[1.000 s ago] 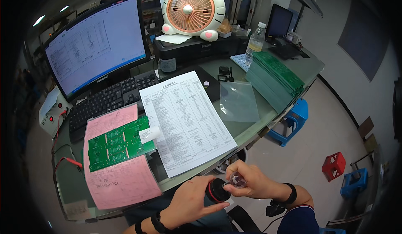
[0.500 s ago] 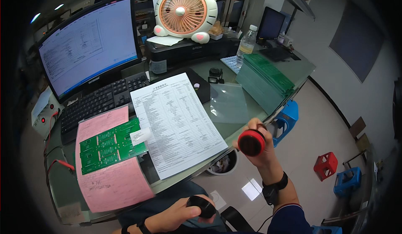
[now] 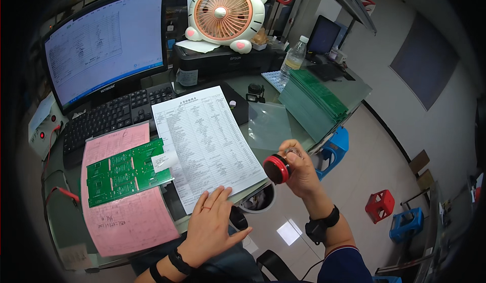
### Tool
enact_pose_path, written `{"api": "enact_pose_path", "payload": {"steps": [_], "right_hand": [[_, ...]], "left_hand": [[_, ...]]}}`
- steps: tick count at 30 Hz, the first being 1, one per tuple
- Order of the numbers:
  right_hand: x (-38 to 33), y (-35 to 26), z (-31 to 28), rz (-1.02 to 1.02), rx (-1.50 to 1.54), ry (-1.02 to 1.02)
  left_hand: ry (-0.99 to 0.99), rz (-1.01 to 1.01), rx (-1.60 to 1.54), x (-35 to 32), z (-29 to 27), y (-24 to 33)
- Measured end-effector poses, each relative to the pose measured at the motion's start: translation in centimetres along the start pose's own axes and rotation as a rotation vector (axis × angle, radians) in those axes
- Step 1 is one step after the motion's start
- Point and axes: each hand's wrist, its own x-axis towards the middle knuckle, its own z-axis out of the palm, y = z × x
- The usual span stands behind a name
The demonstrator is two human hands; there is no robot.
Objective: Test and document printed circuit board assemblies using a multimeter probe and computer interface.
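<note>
My right hand [image 3: 299,170] is closed around a round red stamp [image 3: 276,169], its dark face tilted toward the left, off the table's front edge. Fingers stretched, my left hand [image 3: 210,227] reaches the lower edge of a printed form [image 3: 207,144]. A black round cap [image 3: 238,218] is tucked between its thumb and palm, partly hidden. Left of the form, a green circuit board panel [image 3: 124,171] lies on pink sheets [image 3: 134,227], with a small white label [image 3: 164,161] at its right end.
A monitor [image 3: 106,45] and black keyboard [image 3: 119,108] stand at the left. Behind are a printer [image 3: 228,68] and a cat-shaped fan [image 3: 223,14]. Stacked green boards [image 3: 316,98], a bottle [image 3: 294,57] and a clear plastic bag [image 3: 268,126] lie to the right. A bin [image 3: 260,199] sits below the edge.
My left hand has moved up to the form's lower edge and its fingers have straightened, the black cap still with it. My right hand has shifted left with the stamp, whose face has turned leftward.
</note>
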Motion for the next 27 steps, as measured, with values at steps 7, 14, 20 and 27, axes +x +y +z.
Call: {"api": "enact_pose_path", "payload": {"steps": [7, 14, 20, 27], "right_hand": [[0.7, -3.1, 0.6, 0.042, -0.442, -0.099], [1.2, -2.6, 2.2, -0.296, -1.324, 0.035], [2.5, -0.9, 3.5, -0.514, -1.552, -0.029], [3.5, 1.6, 3.7, -0.485, -1.698, 0.099]], "left_hand": [[0.010, 0.006, -0.005, -0.3, 0.0, -0.3], [0.026, 0.026, 0.000, -0.4, 0.1, -0.6], [0.027, 0.019, -0.012, -0.5, 0.1, -0.8], [0.060, 0.037, 0.015, -0.4, 0.1, -0.8]]}}
